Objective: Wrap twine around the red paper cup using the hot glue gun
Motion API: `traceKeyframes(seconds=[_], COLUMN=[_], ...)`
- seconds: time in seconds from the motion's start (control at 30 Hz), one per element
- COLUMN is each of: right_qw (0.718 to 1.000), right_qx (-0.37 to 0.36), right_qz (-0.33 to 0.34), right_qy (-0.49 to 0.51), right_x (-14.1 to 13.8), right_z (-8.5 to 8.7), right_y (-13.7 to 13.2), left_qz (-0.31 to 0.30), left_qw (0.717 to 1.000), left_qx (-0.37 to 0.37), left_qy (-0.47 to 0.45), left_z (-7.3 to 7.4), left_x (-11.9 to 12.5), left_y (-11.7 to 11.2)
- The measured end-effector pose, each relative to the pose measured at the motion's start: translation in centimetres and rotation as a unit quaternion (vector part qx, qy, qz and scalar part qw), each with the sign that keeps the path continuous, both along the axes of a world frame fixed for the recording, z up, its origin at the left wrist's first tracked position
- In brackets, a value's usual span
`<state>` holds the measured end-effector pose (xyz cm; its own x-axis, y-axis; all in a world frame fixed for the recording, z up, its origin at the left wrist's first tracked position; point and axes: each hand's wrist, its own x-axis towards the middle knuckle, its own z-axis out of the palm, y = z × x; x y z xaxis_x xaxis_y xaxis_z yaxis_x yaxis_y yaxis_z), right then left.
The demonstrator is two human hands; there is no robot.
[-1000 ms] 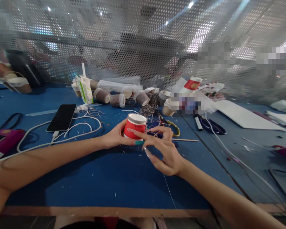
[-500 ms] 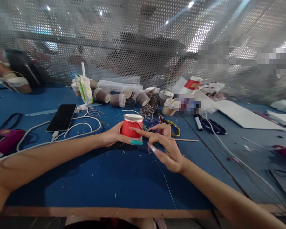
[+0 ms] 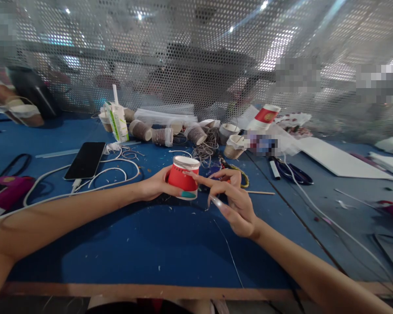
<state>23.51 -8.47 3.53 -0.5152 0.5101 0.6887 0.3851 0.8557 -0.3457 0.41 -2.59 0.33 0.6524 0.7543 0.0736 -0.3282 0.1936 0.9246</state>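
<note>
My left hand (image 3: 162,183) is wrapped round a red paper cup (image 3: 182,178), its thumb with a long teal nail lying across the lower front. The cup is upright, with a white inside and a greyish band at the rim. My right hand (image 3: 234,200) is at the cup's right side, with the index finger stretched against the red wall. Its thumb and middle finger come together in a pinch; whatever is between them is too small to make out. A thin wire (image 3: 227,244) lies on the table below this hand.
Behind the cup lie several thread-wound paper cups (image 3: 163,137), tangled cord (image 3: 208,146) and a drink carton (image 3: 118,124). A phone (image 3: 85,160) with a white cable is at left. A wooden stick (image 3: 260,192) and a marker (image 3: 274,168) lie right. Perforated metal mesh (image 3: 183,56) closes off the back.
The red cup and both my hands have shifted slightly to the right. The cup leans a little differently; my index finger still rests against it.
</note>
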Motion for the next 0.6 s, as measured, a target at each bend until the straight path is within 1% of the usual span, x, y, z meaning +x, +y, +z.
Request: traceKeyframes(seconds=[0.07, 0.17, 0.27, 0.37, 0.43, 0.47, 0.53, 0.6], right_qw=[0.999, 0.993, 0.981, 0.969, 0.975, 0.983, 0.997, 0.999], right_qx=[0.005, 0.014, 0.039, 0.064, 0.062, 0.054, 0.042, 0.035], right_qz=[-0.022, -0.051, -0.079, -0.097, -0.079, -0.058, -0.009, 0.011], right_qy=[0.035, 0.105, 0.172, 0.216, 0.199, 0.164, 0.064, -0.010], right_x=[-0.1, -0.1, -0.1, 0.0, 0.0, 0.0, -0.1, -0.2], right_z=[-0.1, -0.6, -1.2, -1.3, -1.0, -0.8, -0.5, -0.3], right_y=[-0.2, 0.0, 0.4, 0.6, 0.5, 0.4, 0.2, 0.1], left_qz=[-0.011, -0.023, -0.022, -0.024, -0.016, -0.009, 0.005, 0.004], left_qw=[1.000, 1.000, 1.000, 1.000, 1.000, 1.000, 0.999, 0.999], left_qx=[-0.002, 0.001, -0.004, -0.009, -0.008, -0.009, -0.012, -0.009], left_qy=[-0.001, -0.004, -0.007, -0.002, 0.009, 0.017, 0.031, 0.037], left_z=[0.1, 0.4, 0.6, 0.6, 0.5, 0.5, 0.3, 0.2], left_x=[-0.1, -0.1, -0.1, 0.1, 0.2, 0.3, 0.4, 0.4], left_y=[0.0, -0.1, -0.1, -0.1, -0.2, -0.2, -0.2, -0.2])
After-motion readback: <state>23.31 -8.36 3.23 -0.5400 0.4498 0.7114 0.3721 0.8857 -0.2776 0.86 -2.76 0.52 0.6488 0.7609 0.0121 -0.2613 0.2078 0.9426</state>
